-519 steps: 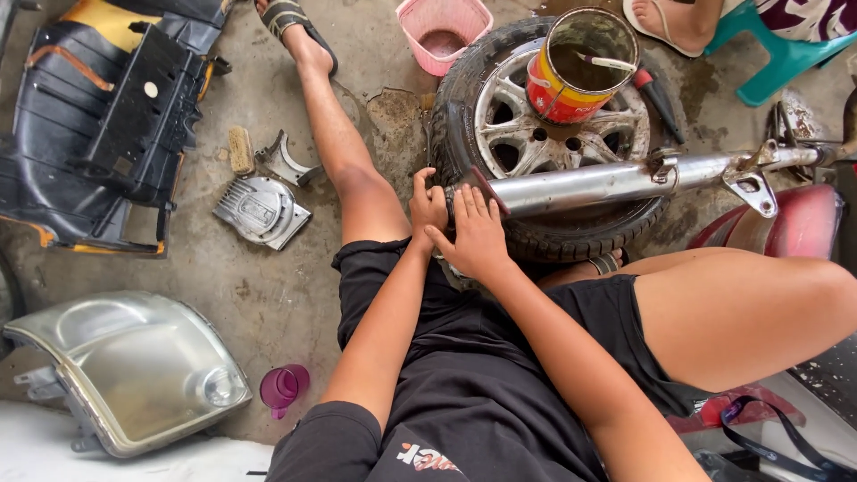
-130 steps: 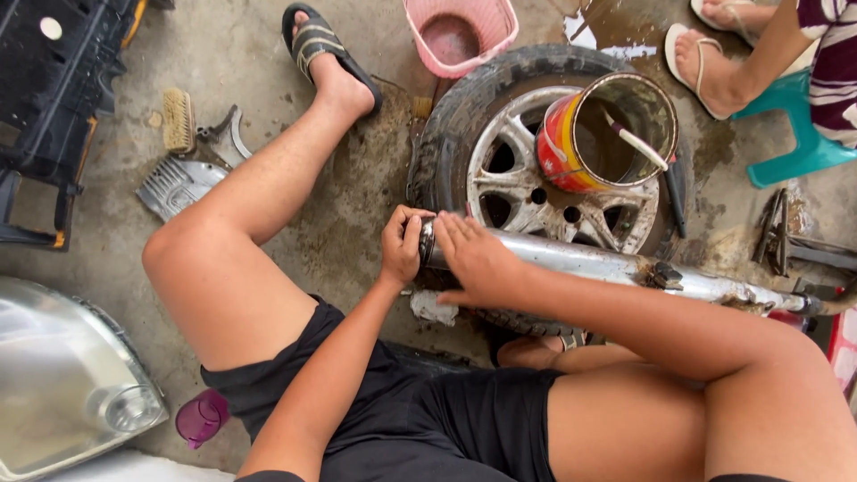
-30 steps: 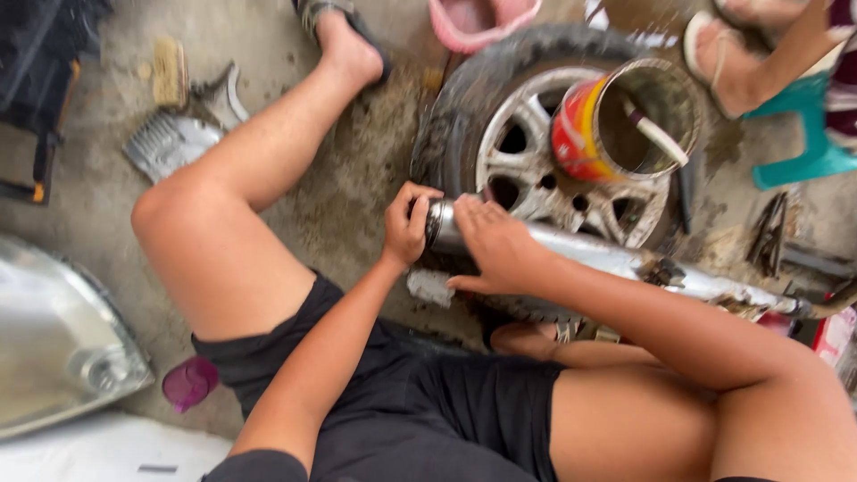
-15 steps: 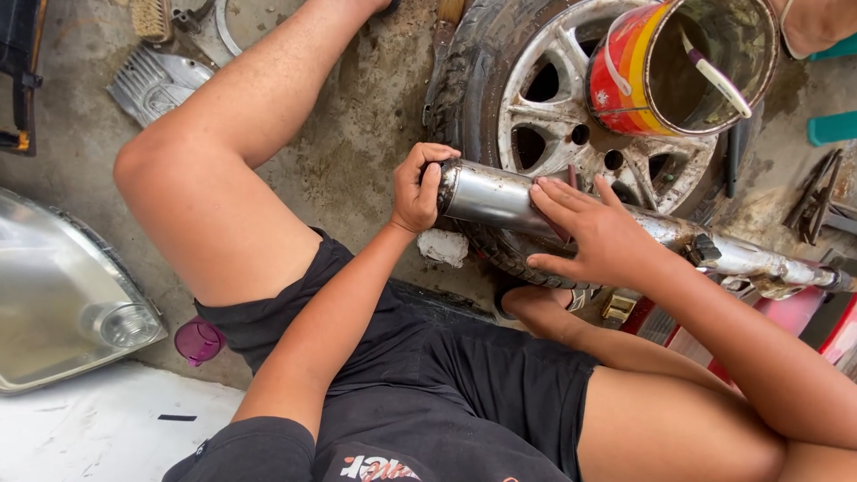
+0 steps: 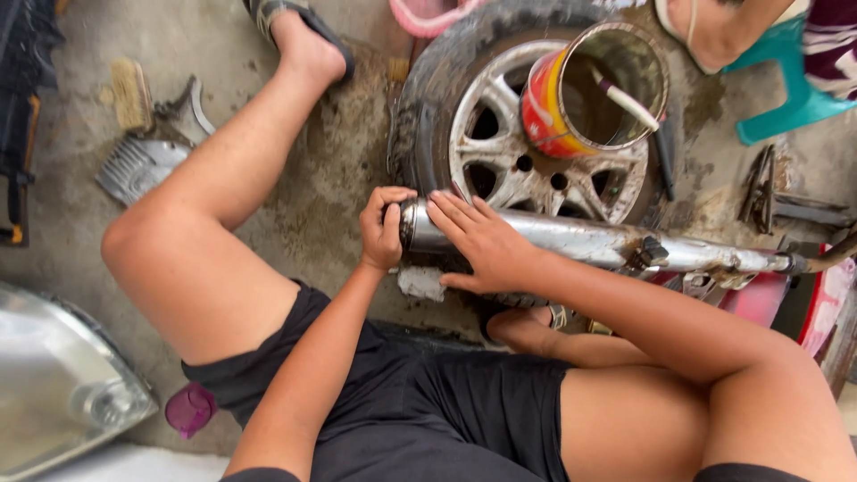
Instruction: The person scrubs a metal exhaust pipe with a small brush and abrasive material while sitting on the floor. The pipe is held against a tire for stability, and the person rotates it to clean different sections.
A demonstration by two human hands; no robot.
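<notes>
- Concrete floor (image 5: 80, 54) carries one wheel (image 5: 536, 152), with one paint can (image 5: 589, 89) on it.
- Left hand (image 5: 384, 228) curls around the exhaust pipe (image 5: 589, 243) end.
- Right hand (image 5: 482, 241), earlier farther along, now lies open-fingered beside it.

We find a chrome pipe (image 5: 580, 243) lying across a wheel (image 5: 500, 152) on the concrete floor (image 5: 80, 54). The left hand (image 5: 382, 228) cups the pipe's open end, fingers (image 5: 393, 195) curled over the rim. The right hand (image 5: 482, 245) lies flat over the pipe just beside it, fingers spread. A tin (image 5: 594, 89) stands on the wheel's spokes with a stick inside. A grey rag (image 5: 421, 283) lies under the pipe's end. A finned cover (image 5: 138, 165) and a brush (image 5: 134, 94) lie well apart at the left; a purple cup (image 5: 189, 409) sits near the thigh.
</notes>
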